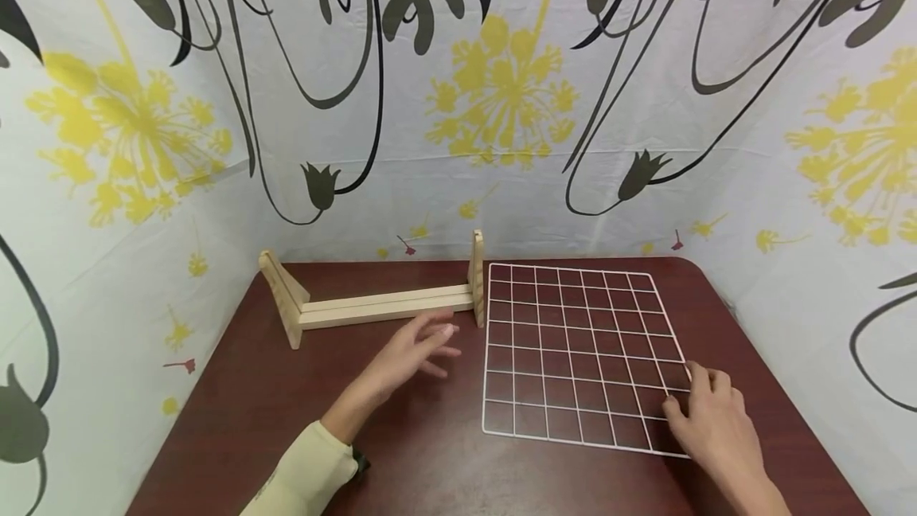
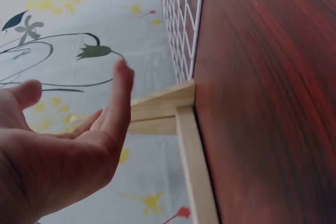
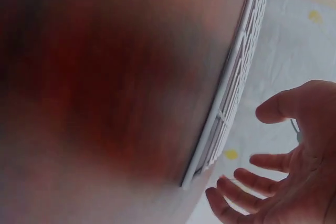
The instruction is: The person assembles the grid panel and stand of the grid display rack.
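Observation:
A white wire grid panel [image 1: 486, 349] lies flat on the right part of the table. My right hand [image 1: 716, 420] hovers at its right edge; in the right wrist view the fingers [image 3: 247, 184] are spread and loosely bent, apart from the wires. Toward the back left stands a pale wooden stand [image 1: 387, 306], two upright end pieces joined by a long crossbar. In front of that crossbar, my left hand [image 1: 408, 357] hangs above the table with relaxed fingers and holds nothing. The left wrist view shows the stand's bar [image 2: 197, 166] beyond the hand.
The dark red-brown table [image 1: 430, 452] has a rounded back right corner. White fabric [image 1: 444, 205] printed with flowers rises behind it and along both sides. The grid's left edge lies close beside the stand's right end piece [image 1: 478, 281].

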A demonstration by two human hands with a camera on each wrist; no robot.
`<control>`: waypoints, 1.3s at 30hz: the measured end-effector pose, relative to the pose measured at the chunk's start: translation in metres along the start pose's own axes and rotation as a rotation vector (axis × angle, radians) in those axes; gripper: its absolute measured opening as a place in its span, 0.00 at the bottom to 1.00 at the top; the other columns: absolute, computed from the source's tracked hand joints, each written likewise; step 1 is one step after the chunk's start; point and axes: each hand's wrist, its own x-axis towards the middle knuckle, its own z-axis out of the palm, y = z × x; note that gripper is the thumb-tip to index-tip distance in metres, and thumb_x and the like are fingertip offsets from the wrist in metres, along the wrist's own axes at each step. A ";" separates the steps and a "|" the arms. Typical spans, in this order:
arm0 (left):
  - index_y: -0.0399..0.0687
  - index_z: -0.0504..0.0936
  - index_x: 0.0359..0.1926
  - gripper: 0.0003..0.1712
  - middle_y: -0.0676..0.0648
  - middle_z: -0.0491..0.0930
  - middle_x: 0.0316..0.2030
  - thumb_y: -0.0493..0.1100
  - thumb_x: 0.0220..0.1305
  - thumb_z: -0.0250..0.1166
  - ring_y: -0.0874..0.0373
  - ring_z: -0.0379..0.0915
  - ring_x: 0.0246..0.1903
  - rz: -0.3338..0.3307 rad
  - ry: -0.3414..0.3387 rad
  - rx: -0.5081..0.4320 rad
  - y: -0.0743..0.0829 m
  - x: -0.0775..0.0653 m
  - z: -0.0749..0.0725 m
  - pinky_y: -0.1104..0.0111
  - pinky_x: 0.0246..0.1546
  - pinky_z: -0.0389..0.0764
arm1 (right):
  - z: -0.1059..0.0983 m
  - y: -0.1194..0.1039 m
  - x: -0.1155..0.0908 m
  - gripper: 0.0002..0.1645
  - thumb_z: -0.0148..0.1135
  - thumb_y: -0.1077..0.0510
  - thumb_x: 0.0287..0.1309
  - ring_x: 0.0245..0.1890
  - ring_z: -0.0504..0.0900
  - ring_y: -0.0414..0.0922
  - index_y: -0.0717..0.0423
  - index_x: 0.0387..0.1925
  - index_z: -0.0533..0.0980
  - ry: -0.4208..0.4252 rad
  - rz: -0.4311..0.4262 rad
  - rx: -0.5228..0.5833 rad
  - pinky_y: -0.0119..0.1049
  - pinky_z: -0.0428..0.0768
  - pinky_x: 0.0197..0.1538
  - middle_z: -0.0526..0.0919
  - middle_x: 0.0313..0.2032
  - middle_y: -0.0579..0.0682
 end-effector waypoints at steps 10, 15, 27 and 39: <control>0.36 0.68 0.73 0.46 0.31 0.82 0.58 0.69 0.74 0.61 0.46 0.91 0.41 -0.227 -0.060 0.059 -0.017 0.033 0.023 0.55 0.29 0.90 | -0.002 0.011 0.014 0.54 0.68 0.46 0.65 0.57 0.64 0.81 0.69 0.78 0.52 -0.092 0.026 -0.051 0.73 0.76 0.38 0.60 0.64 0.80; 0.34 0.76 0.60 0.41 0.37 0.87 0.46 0.69 0.73 0.62 0.47 0.91 0.38 -0.266 -0.057 0.235 -0.016 0.048 0.034 0.58 0.25 0.89 | -0.003 0.013 0.021 0.48 0.61 0.46 0.70 0.58 0.63 0.84 0.79 0.72 0.56 -0.200 0.055 -0.062 0.76 0.75 0.45 0.59 0.62 0.85; 0.42 0.87 0.25 0.21 0.43 0.86 0.20 0.51 0.72 0.69 0.53 0.85 0.17 -0.225 -0.069 0.653 -0.022 0.079 0.048 0.62 0.20 0.87 | -0.011 0.024 0.046 0.36 0.60 0.59 0.63 0.45 0.76 0.82 0.89 0.56 0.61 -0.302 -0.003 -0.073 0.68 0.78 0.44 0.68 0.49 0.87; 0.48 0.74 0.17 0.18 0.48 0.80 0.12 0.38 0.64 0.66 0.57 0.80 0.10 -0.182 -0.048 0.907 -0.022 0.092 0.057 0.68 0.14 0.82 | -0.011 0.026 0.057 0.24 0.58 0.68 0.54 0.37 0.81 0.75 0.84 0.46 0.62 -0.375 -0.011 -0.106 0.65 0.79 0.39 0.75 0.37 0.82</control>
